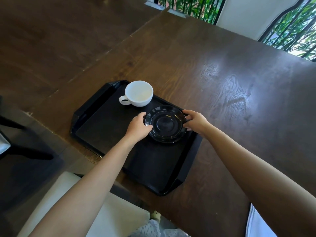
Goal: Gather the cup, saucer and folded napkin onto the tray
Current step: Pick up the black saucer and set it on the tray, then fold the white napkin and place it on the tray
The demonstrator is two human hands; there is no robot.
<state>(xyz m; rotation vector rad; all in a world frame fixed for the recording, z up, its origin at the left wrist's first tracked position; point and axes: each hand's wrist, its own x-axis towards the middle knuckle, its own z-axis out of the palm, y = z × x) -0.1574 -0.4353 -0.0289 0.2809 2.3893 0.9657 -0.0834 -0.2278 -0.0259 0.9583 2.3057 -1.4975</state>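
A black rectangular tray [106,134] lies on the dark wooden table. An empty white cup [139,94] stands upright at the tray's far edge, its handle pointing left. A glossy black saucer [165,124] sits in the tray's far right part. My left hand [137,128] grips the saucer's left rim and my right hand [196,122] grips its right rim. I cannot tell whether the saucer rests flat on the tray or is slightly lifted. No folded napkin is in view.
The wooden table [230,82] stretches far and right of the tray. A white seat cushion [109,214] lies below the near edge. Dark chair legs [20,134] stand at the left. Black railing bars with green plants [290,29] line the far side.
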